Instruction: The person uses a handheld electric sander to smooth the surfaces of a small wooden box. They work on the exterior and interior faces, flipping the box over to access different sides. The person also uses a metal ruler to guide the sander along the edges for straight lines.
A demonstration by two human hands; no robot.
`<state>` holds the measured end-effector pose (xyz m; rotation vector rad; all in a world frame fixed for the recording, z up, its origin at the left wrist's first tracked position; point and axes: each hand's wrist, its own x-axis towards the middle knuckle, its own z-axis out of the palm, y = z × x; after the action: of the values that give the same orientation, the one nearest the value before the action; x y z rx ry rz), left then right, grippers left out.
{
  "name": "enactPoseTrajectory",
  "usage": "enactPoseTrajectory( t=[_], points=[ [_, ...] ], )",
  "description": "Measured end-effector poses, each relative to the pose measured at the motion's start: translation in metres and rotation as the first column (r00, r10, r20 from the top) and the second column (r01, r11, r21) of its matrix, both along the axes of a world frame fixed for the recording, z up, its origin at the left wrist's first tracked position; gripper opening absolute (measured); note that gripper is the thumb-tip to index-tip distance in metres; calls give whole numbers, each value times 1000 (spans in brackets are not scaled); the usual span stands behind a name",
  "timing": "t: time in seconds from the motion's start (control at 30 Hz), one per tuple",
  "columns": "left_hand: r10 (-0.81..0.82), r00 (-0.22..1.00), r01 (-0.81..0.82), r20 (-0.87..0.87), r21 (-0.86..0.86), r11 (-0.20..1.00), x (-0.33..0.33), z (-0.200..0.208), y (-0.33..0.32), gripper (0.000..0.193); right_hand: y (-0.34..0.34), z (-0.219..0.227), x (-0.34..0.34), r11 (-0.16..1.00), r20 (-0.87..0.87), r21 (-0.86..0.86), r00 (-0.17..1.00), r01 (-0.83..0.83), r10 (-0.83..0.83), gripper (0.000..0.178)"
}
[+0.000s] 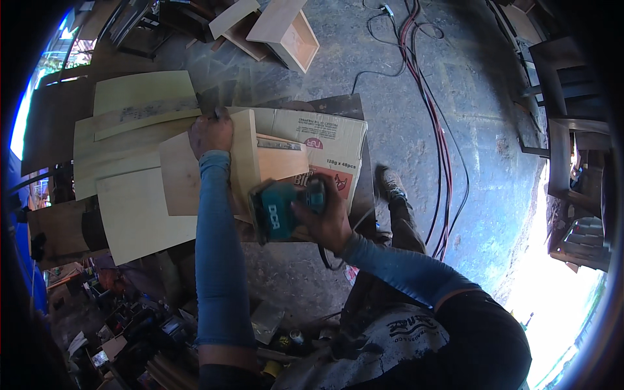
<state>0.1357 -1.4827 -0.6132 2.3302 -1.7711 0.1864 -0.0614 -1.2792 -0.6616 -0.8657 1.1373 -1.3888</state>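
A teal power sander (281, 211) is held in the right grip (330, 221) at a pale wooden drawer (246, 149) clasped by the left grip (211, 135); work is judged unfinished

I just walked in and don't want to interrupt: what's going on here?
The person's right hand grips a teal power sander right by a drawer-like wooden piece, which the left hand holds near its far end. The piece rests on printed cardboard. Another open wooden box sits on the floor beyond.
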Motion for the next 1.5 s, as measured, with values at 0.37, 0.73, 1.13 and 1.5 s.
enactPoseTrajectory(
  t=[0.37,0.73,1.13,1.5],
  points=[
    [-183,943,152,276,133,980,-18,21,9,30,-148,-9,-29,995,-76,84,995,-55,62,57],
    [-293,914,271,281,116,956,19,-7,3,32,-96,31,-13,1000,-135,15,991,26,-24,51],
    [-179,969,151,172,165,975,6,15,16,33,17,22,2,995,-192,63,977,-81,92,58],
    [-110,990,117,-92,82,990,11,-2,2,45,-209,78,-50,949,-686,-286,720,-132,-107,66]
  ],
)
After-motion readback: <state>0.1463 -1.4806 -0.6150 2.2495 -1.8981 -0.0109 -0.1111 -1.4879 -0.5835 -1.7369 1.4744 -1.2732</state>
